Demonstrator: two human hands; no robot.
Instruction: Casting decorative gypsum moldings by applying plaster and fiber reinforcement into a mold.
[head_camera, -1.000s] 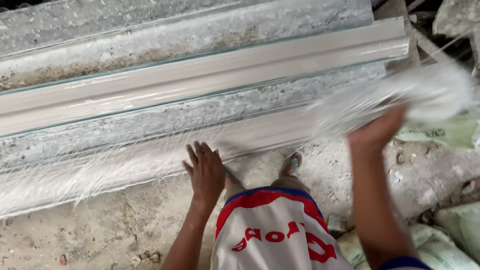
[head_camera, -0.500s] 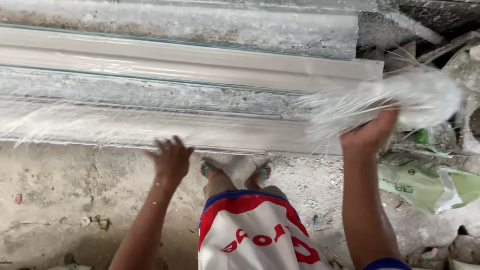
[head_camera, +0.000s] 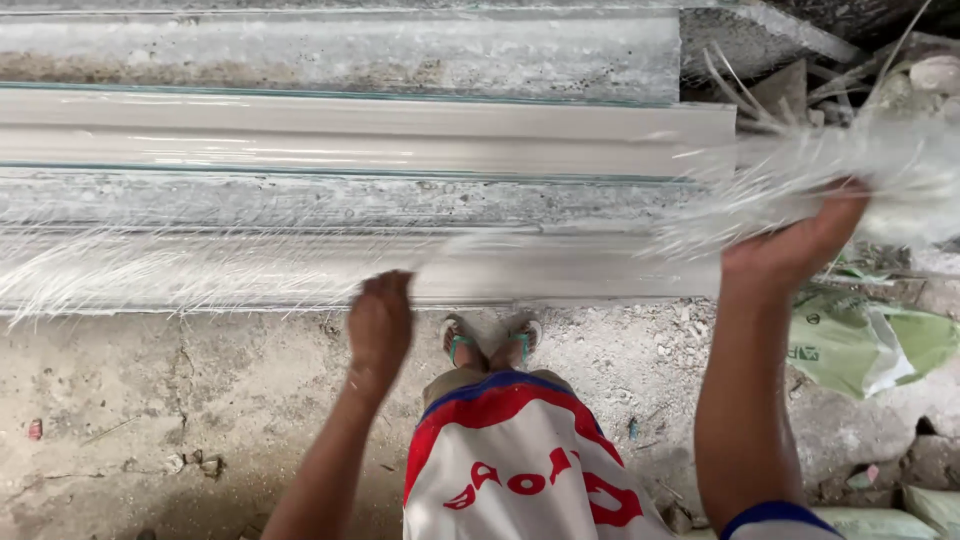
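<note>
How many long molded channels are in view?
2: the far channel lies smooth and bare; the near channel is covered with white fibre strands, the left hand at its edge. More may lie hidden beyond the frame.

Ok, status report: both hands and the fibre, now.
Right hand gripping a fibre bundle at the mould end. Left hand closed at the front edge, over laid fibre strands. Nothing in the way.

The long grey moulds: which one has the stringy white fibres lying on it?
The front mould, nearest the left hand. White fibres cover it, while the smooth one behind is bare and shiny.
</note>
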